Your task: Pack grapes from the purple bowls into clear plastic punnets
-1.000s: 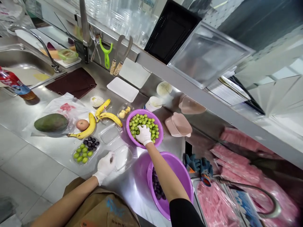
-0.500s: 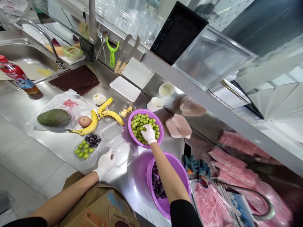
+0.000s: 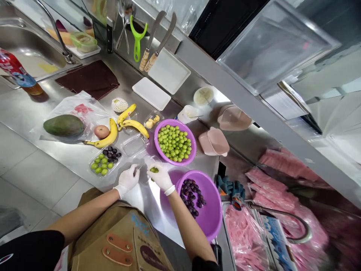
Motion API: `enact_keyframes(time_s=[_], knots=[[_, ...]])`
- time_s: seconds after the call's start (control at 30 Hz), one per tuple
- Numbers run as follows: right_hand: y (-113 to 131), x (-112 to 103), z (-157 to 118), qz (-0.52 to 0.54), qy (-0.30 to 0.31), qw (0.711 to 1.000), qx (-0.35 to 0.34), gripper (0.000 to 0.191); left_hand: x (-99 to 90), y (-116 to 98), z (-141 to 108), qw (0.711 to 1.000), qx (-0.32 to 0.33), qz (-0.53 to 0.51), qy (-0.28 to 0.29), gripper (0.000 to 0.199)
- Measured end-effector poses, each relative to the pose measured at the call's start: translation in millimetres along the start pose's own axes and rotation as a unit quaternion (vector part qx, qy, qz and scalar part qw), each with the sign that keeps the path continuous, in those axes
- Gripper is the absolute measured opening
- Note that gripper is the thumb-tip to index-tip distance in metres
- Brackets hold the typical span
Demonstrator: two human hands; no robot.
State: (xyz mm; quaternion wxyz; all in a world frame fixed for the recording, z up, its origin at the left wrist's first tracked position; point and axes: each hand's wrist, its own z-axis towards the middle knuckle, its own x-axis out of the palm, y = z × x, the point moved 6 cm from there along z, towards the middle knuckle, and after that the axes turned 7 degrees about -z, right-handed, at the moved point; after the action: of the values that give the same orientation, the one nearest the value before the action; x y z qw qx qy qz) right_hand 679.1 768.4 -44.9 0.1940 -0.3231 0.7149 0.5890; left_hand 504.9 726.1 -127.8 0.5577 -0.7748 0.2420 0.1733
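White-gloved, my right hand (image 3: 160,177) is closed around green grapes (image 3: 154,170), at least one showing at its fingertips. My left hand (image 3: 128,180), also gloved, pinches the near side of a clear plastic container (image 3: 143,167), which is partly hidden between both hands. Behind my right hand stands a purple bowl (image 3: 194,153) heaped with green grapes (image 3: 175,143). Another purple bowl (image 3: 213,203), holding dark grapes (image 3: 191,195), sits beside my right forearm. To the left is a clear box (image 3: 91,174) with green grapes and dark grapes side by side.
An open clear container (image 3: 135,145) lies behind my hands. Further left are bananas (image 3: 111,135), a round pinkish fruit (image 3: 102,131) and a large green fruit (image 3: 63,125) on a plastic bag. Pink tubs (image 3: 214,143) stand right; knives (image 3: 160,41) hang at the back.
My right hand has left the green grape bowl and come toward me and left, to the container, with green grapes in it. The view has tilted down, and my left hand stays near the container.
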Motion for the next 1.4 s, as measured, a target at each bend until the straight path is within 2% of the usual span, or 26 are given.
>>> enact_keyframes(time_s=[0.1,0.2,0.3,0.43,0.53,0.6,0.7,0.77,0.8,0.83,0.9,0.97,1.07,1.17,1.4], knots=[[2,38,-11,-0.009,0.027,0.999,0.040,0.008,-2.1,-3,0,1.000,0.013,0.006,-0.007,0.033],[4,48,-8,-0.028,0.044,0.998,0.027,0.017,-3.0,-4,0,1.000,0.016,-0.001,-0.004,0.032],[1,42,-9,-0.039,0.089,0.995,0.001,0.033,-3.3,-3,0,1.000,0.019,-0.001,0.001,0.032],[-11,30,-21,0.020,0.180,0.983,0.033,0.052,-3.4,-4,0,1.000,0.010,0.000,-0.002,0.032],[-9,16,-24,0.014,0.221,0.975,0.011,0.056,-1.5,-5,-1,1.000,0.000,-0.006,0.011,0.035],[-2,-4,-14,-0.013,0.175,0.984,-0.014,0.051,-0.6,-6,-1,1.000,-0.004,-0.007,0.023,0.034],[6,-55,16,-0.048,-0.007,0.998,-0.026,0.039,-2.2,-7,-2,0.999,-0.009,-0.008,0.031,0.029],[7,-90,39,-0.110,-0.132,0.985,-0.026,0.037,-4.0,-8,-2,0.999,-0.013,-0.011,0.035,0.026],[6,-103,52,-0.158,-0.167,0.973,-0.023,0.041,-4.7,-9,-3,0.999,-0.017,-0.014,0.037,0.025],[2,-111,64,-0.211,-0.176,0.961,-0.014,0.050,-5.1,-9,-3,0.999,-0.021,-0.016,0.040,0.024],[-12,-113,88,-0.309,-0.133,0.942,0.014,0.069,-4.8,-9,-4,0.999,-0.027,-0.016,0.044,0.025],[-29,-104,104,-0.371,-0.070,0.925,0.048,0.074,-3.2,-8,-4,0.998,-0.030,-0.007,0.046,0.027],[-47,-89,115,-0.411,-0.032,0.908,0.077,0.063,0.0,-6,-3,0.999,-0.034,0.009,0.041,0.031],[-54,-81,120,-0.402,-0.023,0.913,0.058,0.055,1.3,-4,-3,0.999,-0.037,0.018,0.030,0.036],[-57,-95,126,-0.371,-0.014,0.929,0.017,0.033,-0.5,-5,-3,0.999,-0.039,0.000,0.027,0.035]])
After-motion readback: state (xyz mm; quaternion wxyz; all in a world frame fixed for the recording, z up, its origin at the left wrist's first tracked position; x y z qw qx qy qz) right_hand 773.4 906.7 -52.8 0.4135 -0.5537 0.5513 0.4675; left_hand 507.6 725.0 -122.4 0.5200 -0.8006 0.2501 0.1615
